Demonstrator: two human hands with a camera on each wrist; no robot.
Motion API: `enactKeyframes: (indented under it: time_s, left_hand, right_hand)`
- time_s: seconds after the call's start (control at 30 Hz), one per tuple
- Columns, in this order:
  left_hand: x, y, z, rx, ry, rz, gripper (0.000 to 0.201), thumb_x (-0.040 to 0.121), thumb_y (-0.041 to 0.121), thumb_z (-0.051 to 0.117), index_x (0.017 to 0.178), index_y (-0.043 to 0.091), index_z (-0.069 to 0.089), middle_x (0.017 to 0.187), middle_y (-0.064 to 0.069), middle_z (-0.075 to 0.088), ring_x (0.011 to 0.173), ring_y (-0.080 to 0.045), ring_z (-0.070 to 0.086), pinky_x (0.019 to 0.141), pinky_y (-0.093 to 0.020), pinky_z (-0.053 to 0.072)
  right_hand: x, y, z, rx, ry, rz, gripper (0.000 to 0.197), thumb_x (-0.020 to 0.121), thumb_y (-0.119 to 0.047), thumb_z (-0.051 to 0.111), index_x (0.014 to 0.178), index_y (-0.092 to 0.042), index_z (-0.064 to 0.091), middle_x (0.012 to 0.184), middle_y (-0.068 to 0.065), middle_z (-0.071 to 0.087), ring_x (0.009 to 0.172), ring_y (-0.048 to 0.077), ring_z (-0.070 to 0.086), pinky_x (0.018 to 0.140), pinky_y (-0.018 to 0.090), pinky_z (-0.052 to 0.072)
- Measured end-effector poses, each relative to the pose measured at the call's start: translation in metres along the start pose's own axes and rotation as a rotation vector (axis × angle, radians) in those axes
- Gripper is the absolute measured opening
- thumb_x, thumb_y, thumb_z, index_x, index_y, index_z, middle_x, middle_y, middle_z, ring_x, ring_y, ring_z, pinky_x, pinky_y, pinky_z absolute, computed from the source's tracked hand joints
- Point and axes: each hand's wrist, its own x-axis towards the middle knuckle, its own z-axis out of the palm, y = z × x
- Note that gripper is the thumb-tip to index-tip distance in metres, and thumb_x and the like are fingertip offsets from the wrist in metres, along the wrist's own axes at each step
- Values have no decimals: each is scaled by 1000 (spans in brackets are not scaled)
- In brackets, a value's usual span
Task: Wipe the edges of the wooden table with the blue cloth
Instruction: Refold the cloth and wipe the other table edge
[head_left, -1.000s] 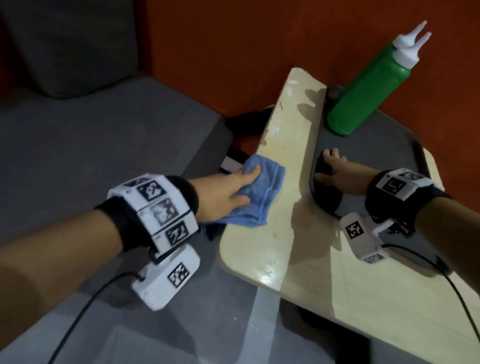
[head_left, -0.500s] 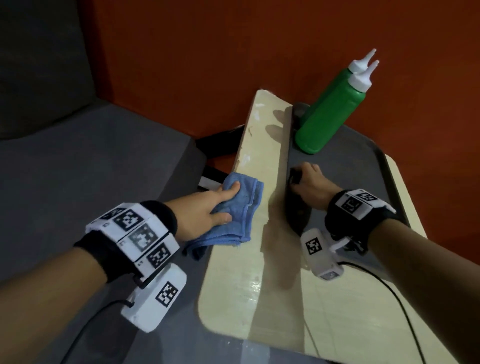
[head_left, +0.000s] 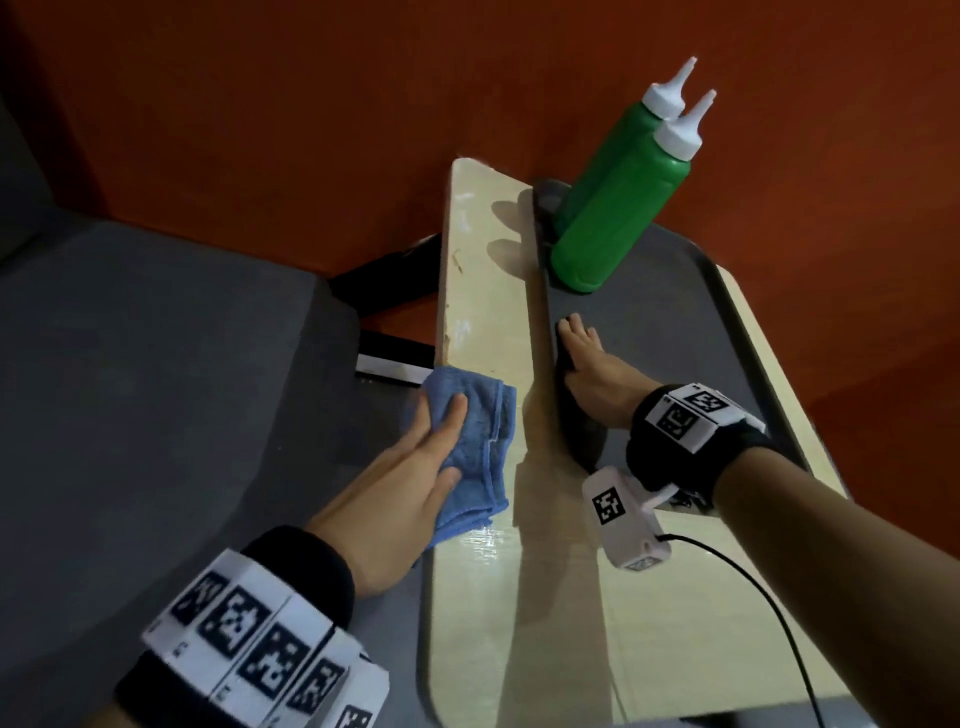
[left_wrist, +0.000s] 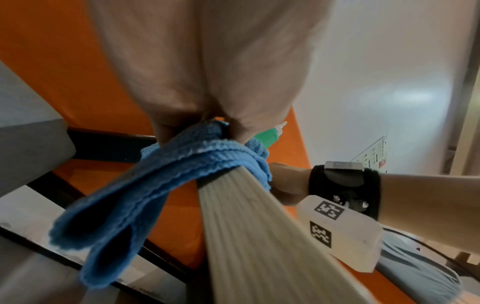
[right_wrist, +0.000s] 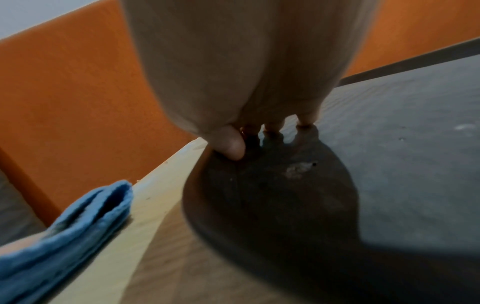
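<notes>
The blue cloth (head_left: 478, 441) is folded over the left edge of the pale wooden table (head_left: 478, 291). My left hand (head_left: 410, 488) holds it there, index finger and thumb on top and the other fingers down the side. In the left wrist view the cloth (left_wrist: 155, 185) wraps the table edge (left_wrist: 259, 246) under my left hand (left_wrist: 207, 72), and a loose end hangs below. My right hand (head_left: 587, 369) holds the left rim of the dark tray (head_left: 727, 322). Its thumb (right_wrist: 233, 148) is on the rim and its fingertips are on the tray floor (right_wrist: 389, 144).
Two green squeeze bottles (head_left: 613, 208) with white nozzles stand at the tray's far left corner. An orange wall (head_left: 311, 104) runs close behind the table. A grey cushion (head_left: 156, 364) lies left of it, with a black frame (head_left: 389, 270) between. A black cable (head_left: 779, 623) crosses the near table.
My left hand has slid the cloth a little farther along the left edge, and its fingers lie flatter on top. My right hand stays on the tray rim.
</notes>
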Motion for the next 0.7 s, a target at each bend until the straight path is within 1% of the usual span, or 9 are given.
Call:
enactKeyframes:
  time_s: [0.13, 0.17, 0.27, 0.33, 0.4, 0.5, 0.53, 0.63, 0.7]
  left_hand:
    - [26, 0, -13, 7, 39, 1, 61, 103, 20, 28, 154, 27, -6, 162, 2, -14, 148, -16, 20, 112, -16, 19]
    - [27, 1, -15, 7, 51, 6, 61, 103, 19, 28, 154, 26, -4, 163, 1, -11, 147, -18, 22, 112, -17, 21]
    - [5, 3, -11, 29, 21, 47, 59, 103, 17, 29, 154, 25, 1, 163, 1, -8, 148, -17, 18, 109, -13, 18]
    - [-17, 5, -3, 61, -39, 58, 59, 103, 20, 28, 154, 28, 0, 163, 1, -8, 148, -21, 18, 114, -26, 24]
    - [-23, 6, -1, 136, -63, 39, 60, 103, 20, 29, 154, 27, -3, 163, -3, -9, 146, -26, 26, 112, -32, 31]
    - [-4, 10, -12, 354, -61, 16, 62, 102, 20, 28, 154, 19, -6, 162, -8, -4, 134, -27, 40, 97, -24, 36]
    - [7, 11, -16, 388, -50, 3, 63, 102, 21, 29, 154, 19, -5, 161, -10, 0, 129, -28, 44, 94, -26, 38]
    - [45, 7, -32, 388, 37, -12, 60, 101, 19, 33, 155, 18, 7, 158, -17, 15, 128, -35, 47, 96, -37, 43]
    - [71, 4, -45, 420, 58, -11, 57, 101, 19, 33, 154, 17, 12, 157, -19, 20, 132, -37, 43, 102, -39, 40]
  right_hand:
    - [0, -1, 1, 21, 20, 9, 70, 92, 4, 29, 153, -14, -1, 161, 2, -14, 149, 22, -12, 120, 49, 2]
    - [0, -1, 1, 30, 22, 10, 70, 92, 4, 29, 153, -14, 0, 161, 1, -14, 149, 21, -12, 120, 49, 1]
    - [-1, -2, 0, 62, 6, 21, 70, 92, 5, 31, 153, -14, 2, 161, -1, -13, 149, 19, -11, 120, 48, 1]
    - [-3, -3, -2, 73, 7, 26, 70, 92, 6, 32, 153, -14, 3, 162, -1, -12, 149, 19, -11, 120, 47, 1]
    - [-3, -2, -2, 80, 7, 24, 70, 93, 7, 33, 153, -14, 3, 162, -1, -12, 149, 19, -11, 120, 46, 1]
    - [-3, -1, -2, 77, 0, 20, 70, 93, 6, 33, 153, -14, 3, 162, -1, -12, 149, 19, -11, 121, 46, 2]
    - [-3, 0, -3, 78, -2, 20, 70, 94, 5, 34, 153, -14, 2, 162, -1, -12, 149, 19, -11, 121, 46, 2]
    - [-3, 1, -3, 60, -16, 22, 70, 95, 3, 35, 153, -15, 1, 161, -2, -13, 148, 18, -11, 121, 45, 1]
    - [-2, 2, -3, 57, -22, 21, 70, 95, 2, 35, 153, -16, 0, 161, -2, -13, 148, 17, -11, 121, 43, 1]
